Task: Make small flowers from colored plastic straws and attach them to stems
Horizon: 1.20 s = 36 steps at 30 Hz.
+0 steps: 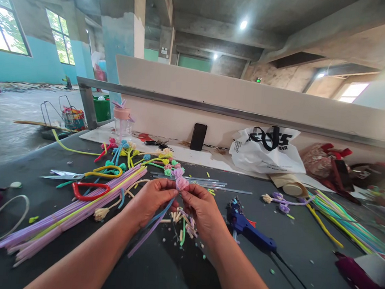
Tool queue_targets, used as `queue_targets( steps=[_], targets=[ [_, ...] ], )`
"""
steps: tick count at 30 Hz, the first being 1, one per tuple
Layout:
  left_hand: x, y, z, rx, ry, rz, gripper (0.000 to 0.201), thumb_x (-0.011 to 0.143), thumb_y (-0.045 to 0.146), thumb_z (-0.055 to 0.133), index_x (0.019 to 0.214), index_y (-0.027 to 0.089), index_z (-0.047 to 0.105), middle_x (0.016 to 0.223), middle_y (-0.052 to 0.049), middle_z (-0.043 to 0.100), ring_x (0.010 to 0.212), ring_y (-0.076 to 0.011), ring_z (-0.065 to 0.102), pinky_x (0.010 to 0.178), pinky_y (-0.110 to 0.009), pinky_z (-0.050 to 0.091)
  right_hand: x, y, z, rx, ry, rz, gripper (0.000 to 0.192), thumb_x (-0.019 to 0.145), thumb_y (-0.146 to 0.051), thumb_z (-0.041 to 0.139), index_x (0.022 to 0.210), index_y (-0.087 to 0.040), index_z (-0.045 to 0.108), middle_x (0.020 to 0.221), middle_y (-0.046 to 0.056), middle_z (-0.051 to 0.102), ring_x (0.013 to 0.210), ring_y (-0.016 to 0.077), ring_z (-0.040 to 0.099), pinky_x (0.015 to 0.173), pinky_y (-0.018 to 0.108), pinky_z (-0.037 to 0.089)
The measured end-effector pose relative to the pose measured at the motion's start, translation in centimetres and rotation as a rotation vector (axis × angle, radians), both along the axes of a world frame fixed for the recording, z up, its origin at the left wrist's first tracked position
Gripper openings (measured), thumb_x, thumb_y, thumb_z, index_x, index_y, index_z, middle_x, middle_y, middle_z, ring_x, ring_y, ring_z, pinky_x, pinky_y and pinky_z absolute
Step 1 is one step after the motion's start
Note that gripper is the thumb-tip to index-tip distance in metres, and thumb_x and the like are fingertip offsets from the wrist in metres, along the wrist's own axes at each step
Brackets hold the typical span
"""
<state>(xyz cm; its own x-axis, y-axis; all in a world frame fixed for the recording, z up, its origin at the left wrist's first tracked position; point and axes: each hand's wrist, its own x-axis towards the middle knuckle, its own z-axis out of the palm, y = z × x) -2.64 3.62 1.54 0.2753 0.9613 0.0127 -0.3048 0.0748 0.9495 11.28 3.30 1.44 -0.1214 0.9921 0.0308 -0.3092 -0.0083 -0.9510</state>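
My left hand [152,200] and my right hand [200,208] meet above the dark table [154,276]. Together they pinch a pink and lilac pipe-cleaner flower [180,180] at their fingertips. Its blue and lilac stems [151,231] trail down and to the left under my left hand. Short cut scraps of pipe cleaner [183,227] lie on the table just below both hands.
A long bundle of lilac and yellow pipe cleaners [72,212] lies to the left, with red-handled scissors [89,190] and yellow-handled scissors [75,174]. A blue glue gun [249,228] lies on the right. Finished flowers [144,156], glue sticks [196,181], a phone [198,137] and a white bag [268,151] are behind.
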Motion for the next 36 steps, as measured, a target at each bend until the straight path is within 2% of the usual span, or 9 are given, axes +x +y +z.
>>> queue_targets(
  steps=[4,9,13,18,22,24,29,33,36],
  targets=[
    [0.14,-0.02,-0.25,-0.006,-0.001,0.055,0.022,0.068,0.024,0.067,0.084,0.011,0.059,0.078,-0.002,0.06,0.054,-0.0083,0.058,0.055,-0.024,0.051,-0.04,-0.06,-0.03,-0.019,0.032,0.018,0.02,0.056,-0.027,0.075,0.065,-0.016,0.06,0.05,-0.006,0.048,0.043,0.0046,0.032,0.043,0.022,0.019],
    [0.41,0.21,-0.38,0.098,0.115,0.137,0.016,0.067,0.022,0.064,0.075,0.015,0.053,0.062,0.003,0.056,0.052,-0.0108,0.058,0.054,-0.026,0.051,-0.23,-0.13,-0.08,-0.032,0.06,0.028,0.021,0.055,-0.025,0.076,0.068,-0.016,0.062,0.054,-0.005,0.051,0.044,0.0047,0.034,0.044,0.022,0.02],
    [0.38,0.41,-0.32,0.238,0.375,0.202,0.008,0.067,0.018,0.059,0.073,0.014,0.055,0.062,0.002,0.059,0.056,-0.0121,0.059,0.056,-0.024,0.048,-0.29,-0.07,-0.15,-0.025,0.052,0.014,0.02,0.054,-0.024,0.075,0.067,-0.016,0.062,0.056,-0.005,0.053,0.044,0.0046,0.035,0.044,0.022,0.022],
    [0.14,0.0,-0.46,0.426,0.711,0.304,0.012,0.069,0.019,0.053,0.077,0.016,0.061,0.068,0.0,0.063,0.064,-0.0129,0.057,0.059,-0.022,0.042,-0.18,0.22,-0.49,-0.024,0.025,-0.013,0.017,0.055,-0.023,0.073,0.064,-0.016,0.061,0.048,-0.007,0.048,0.041,0.0048,0.032,0.042,0.021,0.021],
    [-0.14,-0.31,-0.47,0.627,0.939,0.333,0.019,0.076,0.021,0.047,0.062,0.016,0.059,0.053,0.004,0.052,0.053,-0.0093,0.046,0.051,-0.02,0.031,-0.11,0.33,-0.61,-0.064,0.037,-0.025,0.016,0.054,-0.021,0.074,0.063,-0.015,0.061,0.048,-0.006,0.048,0.041,0.0044,0.033,0.042,0.02,0.023],
    [-0.31,-0.26,-0.53,0.677,0.973,0.326,0.024,0.079,0.022,0.045,0.058,0.016,0.056,0.05,0.004,0.048,0.05,-0.0088,0.042,0.05,-0.02,0.028,-0.03,0.3,-0.56,-0.132,0.079,0.017,0.018,0.053,-0.02,0.075,0.064,-0.014,0.062,0.049,-0.006,0.05,0.042,0.0043,0.035,0.042,0.019,0.024],
    [-0.54,0.15,-0.86,0.687,0.937,0.337,0.017,0.079,0.024,0.048,0.071,0.019,0.062,0.065,0.001,0.061,0.061,-0.0116,0.053,0.058,-0.021,0.035,0.34,0.24,-0.6,-0.294,0.15,0.164,0.021,0.054,-0.023,0.077,0.065,-0.013,0.062,0.051,-0.002,0.056,0.043,0.0062,0.042,0.043,0.02,0.029],
    [-0.43,0.27,-0.83,0.651,0.957,0.423,0.011,0.076,0.023,0.054,0.067,0.019,0.061,0.063,0.001,0.061,0.061,-0.0129,0.053,0.058,-0.022,0.036,0.44,0.31,-0.71,-0.328,0.171,0.144,0.02,0.054,-0.021,0.077,0.065,-0.014,0.061,0.051,-0.003,0.056,0.043,0.0067,0.045,0.044,0.02,0.035],
    [-0.27,0.12,-0.47,0.685,0.912,0.394,0.01,0.076,0.018,0.052,0.07,0.019,0.06,0.067,0.0,0.062,0.065,-0.0132,0.055,0.061,-0.022,0.038,0.32,0.31,-0.69,-0.317,0.184,0.116,0.021,0.053,-0.02,0.076,0.066,-0.014,0.061,0.052,-0.003,0.057,0.043,0.0069,0.046,0.047,0.022,0.039]
  ],
)
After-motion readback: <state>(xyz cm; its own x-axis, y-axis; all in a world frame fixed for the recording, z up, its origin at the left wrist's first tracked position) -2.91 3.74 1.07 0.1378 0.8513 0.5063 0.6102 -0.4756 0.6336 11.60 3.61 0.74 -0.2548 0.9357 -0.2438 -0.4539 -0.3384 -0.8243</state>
